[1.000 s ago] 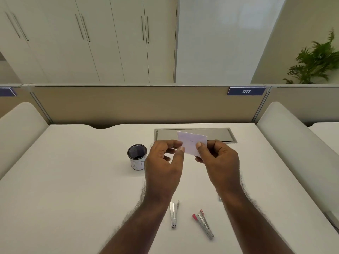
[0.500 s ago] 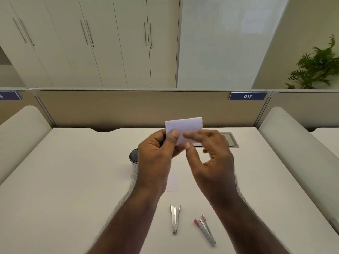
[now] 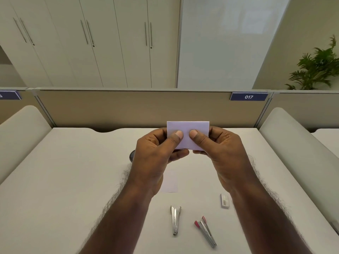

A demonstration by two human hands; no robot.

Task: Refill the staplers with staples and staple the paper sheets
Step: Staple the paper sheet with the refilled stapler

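White desk (image 3: 73, 180), bounded at its far edge by a beige partition (image 3: 128, 109). Left hand (image 3: 157, 154) and right hand (image 3: 220, 153), raised above the desk's middle, each pinch the small paper sheets (image 3: 189, 126) between thumb and curled fingers, thumbs side by side on the near face. A second sheet (image 3: 170, 181) lies flat beneath the hands. Toward the near edge: a silver stapler (image 3: 175, 219), a red-tipped stapler (image 3: 205, 231) beside it, both opened, and a staple strip (image 3: 224, 200) to the right.
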